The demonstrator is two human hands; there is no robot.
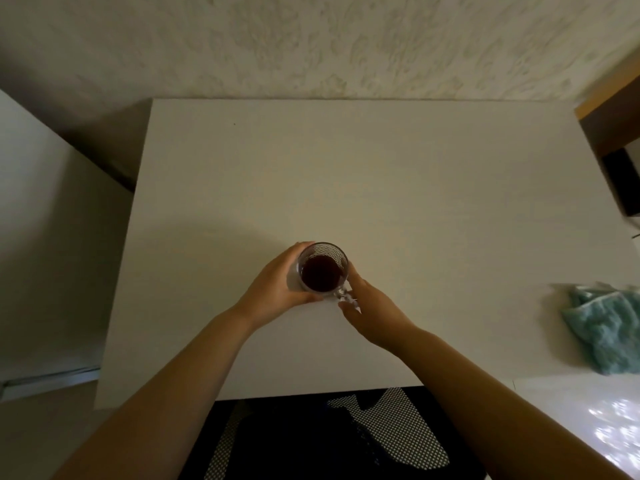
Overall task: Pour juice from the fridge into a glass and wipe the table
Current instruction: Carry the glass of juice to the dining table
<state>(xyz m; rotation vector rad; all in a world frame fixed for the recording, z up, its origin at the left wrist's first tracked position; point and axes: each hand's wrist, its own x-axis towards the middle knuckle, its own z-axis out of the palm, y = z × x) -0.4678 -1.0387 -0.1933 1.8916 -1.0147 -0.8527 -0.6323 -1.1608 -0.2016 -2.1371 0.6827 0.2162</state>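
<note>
— Juice, dark red, fills the lower part of the glass. Where does the glass stand?

— On the white counter, toward its near edge, about midway across.

— What is left of the glass?

— The left hand, fingers curled around the glass's left wall, thumb against its near side. It is grasping the glass.

— And right of the glass?

— The right hand touches the right side, by the clear handle. Its fingers lie under the hand, so I cannot tell whether they grip the handle.

— Anything farther right of the glass?

— A crumpled teal cloth, well apart from the glass, at the counter's right edge.
</note>
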